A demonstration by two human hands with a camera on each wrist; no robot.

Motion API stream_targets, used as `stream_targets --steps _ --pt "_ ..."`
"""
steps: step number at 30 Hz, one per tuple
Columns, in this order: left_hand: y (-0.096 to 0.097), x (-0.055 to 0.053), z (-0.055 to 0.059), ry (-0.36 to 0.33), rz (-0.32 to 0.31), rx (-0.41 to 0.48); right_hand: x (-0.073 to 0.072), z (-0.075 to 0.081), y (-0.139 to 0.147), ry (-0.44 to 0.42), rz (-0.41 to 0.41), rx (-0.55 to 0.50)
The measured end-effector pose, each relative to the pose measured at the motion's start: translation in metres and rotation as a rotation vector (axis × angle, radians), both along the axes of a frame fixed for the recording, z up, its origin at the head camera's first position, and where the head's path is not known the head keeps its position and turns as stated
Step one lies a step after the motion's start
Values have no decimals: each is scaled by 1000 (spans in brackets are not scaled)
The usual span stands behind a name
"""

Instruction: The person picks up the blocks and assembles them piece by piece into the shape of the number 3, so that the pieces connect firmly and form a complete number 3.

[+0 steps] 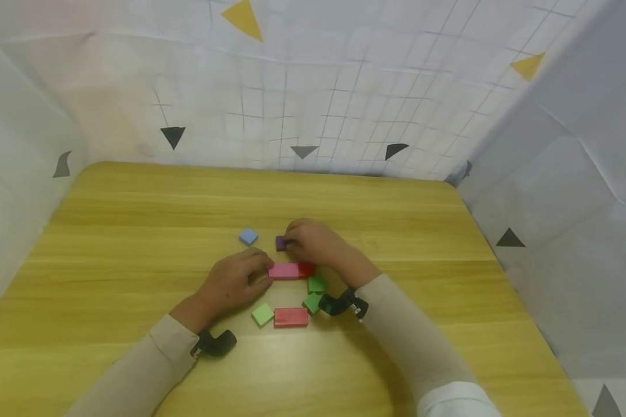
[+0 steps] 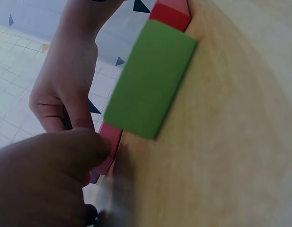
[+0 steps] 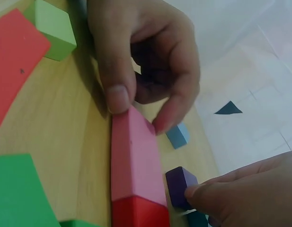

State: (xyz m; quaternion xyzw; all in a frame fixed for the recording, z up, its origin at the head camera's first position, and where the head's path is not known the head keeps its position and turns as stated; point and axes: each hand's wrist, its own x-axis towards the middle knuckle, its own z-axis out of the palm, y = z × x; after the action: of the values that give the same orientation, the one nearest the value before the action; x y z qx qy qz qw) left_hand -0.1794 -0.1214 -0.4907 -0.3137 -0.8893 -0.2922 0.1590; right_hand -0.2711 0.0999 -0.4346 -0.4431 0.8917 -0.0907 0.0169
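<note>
My left hand pinches the left end of a pink block between thumb and index finger. A small red block sits end to end with the pink one, forming a row. Just behind that row, my right hand pinches a small purple block. In the right wrist view the thumb lies against the purple block's side, and a dark teal block shows partly under the same hand. Its other fingers are mostly hidden there.
A blue block lies behind the left hand. Nearer the front are a longer red block, a light green block and two green blocks, one close to the row. The wooden table meets white sheets at its back and sides.
</note>
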Motion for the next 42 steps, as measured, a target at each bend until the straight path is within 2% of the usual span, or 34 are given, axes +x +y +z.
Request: stream_targets --steps 10,19,25,34,42 --pt "1 -1 3 -33 0 -24 -7 0 17 -35 -53 -31" --pt "1 1 5 -57 3 -37 -2 2 27 -143 -221 -39" --pt "1 1 6 -71 5 -40 -1 -4 33 -127 -247 -53" --pt "1 0 4 -64 -4 -30 5 -10 45 -103 -277 -154" --pt "1 0 3 -71 -5 -37 7 -15 55 -40 -280 -211"
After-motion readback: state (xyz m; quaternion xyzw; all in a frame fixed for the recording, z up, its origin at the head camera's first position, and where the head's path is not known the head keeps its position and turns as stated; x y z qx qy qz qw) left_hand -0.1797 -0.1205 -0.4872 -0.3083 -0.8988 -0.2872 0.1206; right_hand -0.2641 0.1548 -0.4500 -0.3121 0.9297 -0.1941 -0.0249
